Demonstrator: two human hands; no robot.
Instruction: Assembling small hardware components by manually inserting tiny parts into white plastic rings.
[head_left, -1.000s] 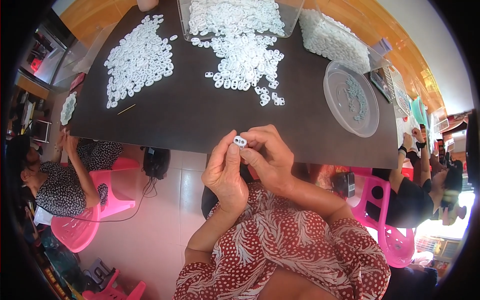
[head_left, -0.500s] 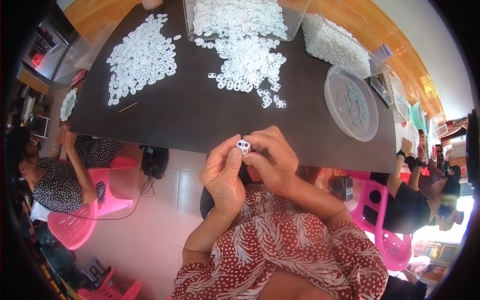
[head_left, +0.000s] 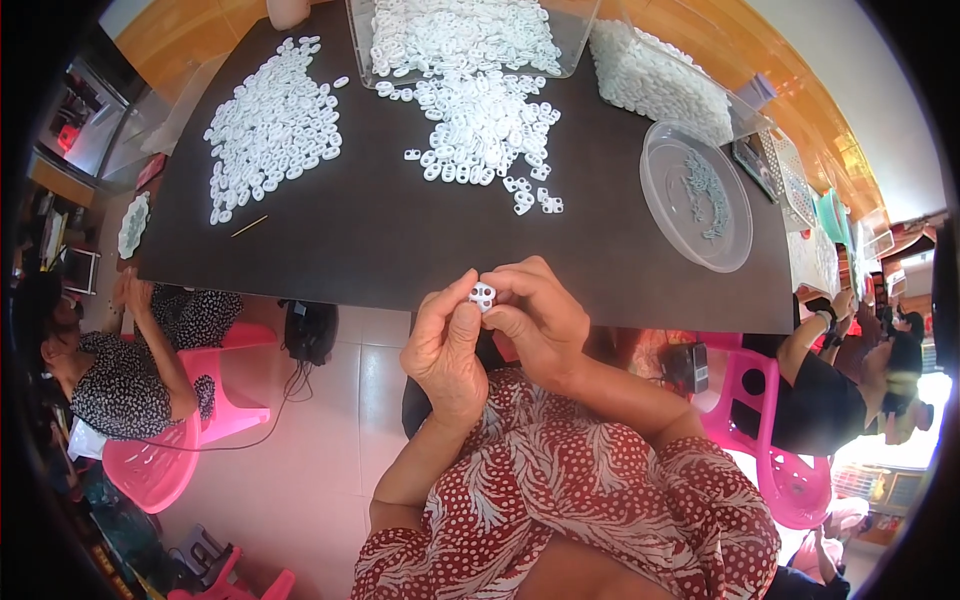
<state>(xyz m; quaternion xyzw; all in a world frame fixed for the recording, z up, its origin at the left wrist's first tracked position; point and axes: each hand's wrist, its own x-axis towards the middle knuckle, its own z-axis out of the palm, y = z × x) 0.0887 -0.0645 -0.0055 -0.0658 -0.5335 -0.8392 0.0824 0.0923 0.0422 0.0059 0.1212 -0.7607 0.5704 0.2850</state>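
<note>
Just off the near edge of the dark table, both hands pinch one small white plastic piece with several holes (head_left: 482, 296). My left hand (head_left: 444, 355) grips it from the left with thumb and forefinger closed. From the right, the fingers and thumb of my right hand (head_left: 545, 320) close on the same piece. On the table beyond lies a heap of white two-holed plastic pieces (head_left: 485, 125), spilling out of a clear bin (head_left: 362, 60). A few loose white pieces (head_left: 535, 195) lie at the heap's near edge.
Another pile of white pieces (head_left: 275, 125) lies at the left, with a thin brown stick (head_left: 250, 226) before it. At the right are a round clear tray (head_left: 655, 200) of small grey-green parts and a filled clear box (head_left: 660, 85). Other people sit at both sides on pink chairs (head_left: 165, 465).
The white piece has turned slightly between my fingers, and its holes face up more squarely. Both hands keep their grip. The whole view has shifted a little.
</note>
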